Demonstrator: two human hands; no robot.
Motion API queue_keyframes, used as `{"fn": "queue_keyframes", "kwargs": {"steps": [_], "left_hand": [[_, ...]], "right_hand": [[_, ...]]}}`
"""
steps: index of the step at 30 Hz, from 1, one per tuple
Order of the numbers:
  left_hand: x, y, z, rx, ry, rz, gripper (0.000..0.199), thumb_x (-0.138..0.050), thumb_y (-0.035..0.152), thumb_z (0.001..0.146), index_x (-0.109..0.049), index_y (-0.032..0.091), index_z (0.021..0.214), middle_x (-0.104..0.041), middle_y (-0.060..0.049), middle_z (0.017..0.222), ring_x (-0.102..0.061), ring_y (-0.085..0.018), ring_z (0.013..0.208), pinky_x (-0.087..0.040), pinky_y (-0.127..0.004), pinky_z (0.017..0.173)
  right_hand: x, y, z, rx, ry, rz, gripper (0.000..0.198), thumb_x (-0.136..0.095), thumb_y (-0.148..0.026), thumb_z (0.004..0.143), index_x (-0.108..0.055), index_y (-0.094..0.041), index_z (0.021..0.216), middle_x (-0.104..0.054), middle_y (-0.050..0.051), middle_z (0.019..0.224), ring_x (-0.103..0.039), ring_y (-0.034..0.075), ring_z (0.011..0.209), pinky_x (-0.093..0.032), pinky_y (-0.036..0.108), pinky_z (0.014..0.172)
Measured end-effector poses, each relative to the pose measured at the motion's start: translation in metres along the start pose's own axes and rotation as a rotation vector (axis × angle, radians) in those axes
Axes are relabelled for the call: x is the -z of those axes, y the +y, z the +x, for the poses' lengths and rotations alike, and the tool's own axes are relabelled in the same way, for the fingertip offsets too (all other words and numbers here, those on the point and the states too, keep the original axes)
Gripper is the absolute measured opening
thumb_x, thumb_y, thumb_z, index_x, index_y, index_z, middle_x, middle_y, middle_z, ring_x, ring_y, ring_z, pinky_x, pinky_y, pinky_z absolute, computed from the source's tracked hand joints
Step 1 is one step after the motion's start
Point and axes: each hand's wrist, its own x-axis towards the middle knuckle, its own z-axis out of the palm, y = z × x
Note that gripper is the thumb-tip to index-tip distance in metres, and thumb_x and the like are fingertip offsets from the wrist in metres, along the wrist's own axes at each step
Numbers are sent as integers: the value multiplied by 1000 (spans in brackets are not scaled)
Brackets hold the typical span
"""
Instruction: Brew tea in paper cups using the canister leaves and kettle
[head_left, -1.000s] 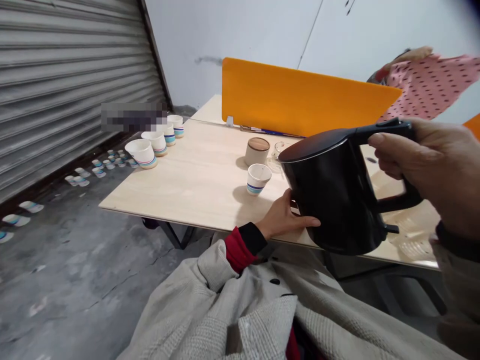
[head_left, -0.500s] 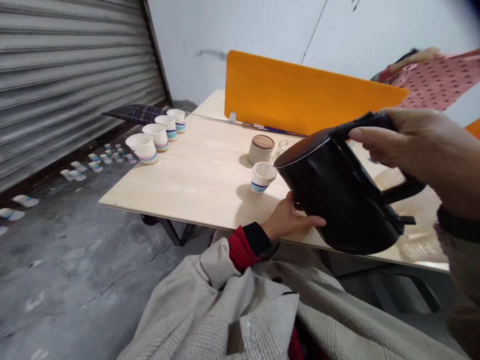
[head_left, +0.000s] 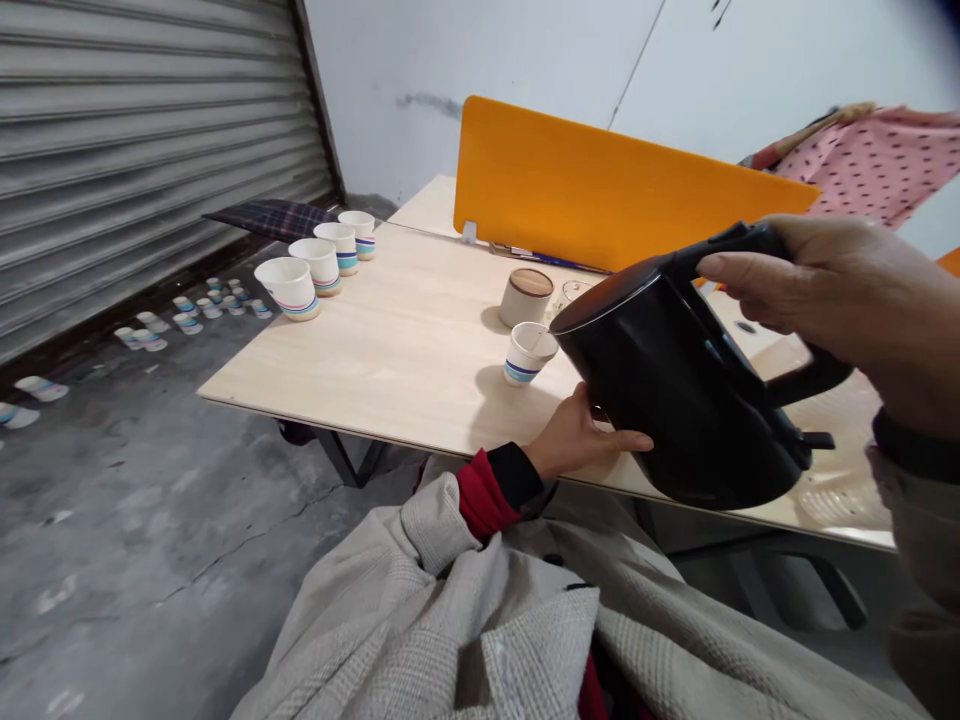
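Observation:
My right hand (head_left: 832, 280) is wrapped round the handle of a black electric kettle (head_left: 675, 400), which is tilted with its spout end down to the left. My left hand (head_left: 581, 437) rests against the kettle's lower side, thumb lying over the body and the other fingers partly hidden behind it. Just at the spout stands a white paper cup (head_left: 529, 352) with blue bands, upright on the table (head_left: 375, 350). A thin streak, seemingly of liquid, shows at its mouth. Behind the cup sit a pale canister (head_left: 526, 300) with a wooden lid and a clear glass vessel (head_left: 574, 292), partly hidden.
Several paper cups (head_left: 289, 288) line the table's left edge. Others (head_left: 187, 325) lie or stand on the concrete floor by the roller shutter (head_left: 150, 130). An orange divider (head_left: 622, 190) crosses the table's back. Behind it, a person's arm holds pink dotted cloth (head_left: 870, 165).
The view has shifted slightly. Both hands and the tilted kettle keep nearly the same position beside the cup. The pink cloth at the back has moved a little lower.

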Motion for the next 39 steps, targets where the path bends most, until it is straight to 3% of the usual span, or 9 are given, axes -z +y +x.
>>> {"fn": "queue_keyframes", "kwargs": {"steps": [3, 9, 17, 27, 33, 39], "left_hand": [[-1, 1, 0, 0, -14, -49, 95, -105, 56, 59, -61, 15, 134, -73, -19, 131, -70, -33, 118, -58, -46, 95], [-1, -1, 2, -7, -24, -94, 94, -106, 52, 60, -61, 16, 135, -73, -19, 134, -70, -34, 122, -59, -47, 97], [-2, -2, 1, 0, -32, -107, 97, -104, 55, 61, -60, 15, 137, -72, -19, 135, -71, -32, 118, -58, -47, 98], [-2, 2, 1, 12, -16, -70, 92, -105, 52, 61, -61, 15, 133, -73, -18, 130, -70, -31, 115, -57, -45, 94], [2, 3, -1, 20, 35, 73, 97, -105, 58, 58, -59, 15, 131, -72, -15, 124, -69, -29, 109, -57, -42, 89], [0, 3, -1, 48, 32, 109, 94, -104, 59, 57, -58, 16, 126, -71, -13, 120, -69, -27, 101, -59, -40, 80]], "right_hand": [[-2, -2, 6, -43, -7, -68, 29, -84, -32, 93, -69, -19, 72, -59, -4, 52, -53, 10, 43, -33, 25, 44], [-3, -6, 11, 31, -17, -113, 31, -81, -34, 95, -68, -19, 72, -58, -5, 50, -53, 10, 43, -34, 27, 49], [-3, -23, 7, -53, -62, -207, 33, -76, -30, 99, -62, -21, 70, -57, -4, 53, -54, 13, 51, -39, 32, 57], [-2, -11, 2, 4, -10, -166, 33, -76, -33, 98, -62, -21, 70, -59, -2, 55, -54, 14, 52, -36, 32, 55], [5, 15, -20, 25, 61, 35, 36, -72, -40, 93, -55, -23, 66, -53, -3, 55, -42, 11, 46, -27, 30, 45], [7, 36, -34, 67, 112, 212, 30, -71, -39, 91, -55, -24, 70, -52, -2, 56, -43, 11, 48, -29, 29, 44]]}}
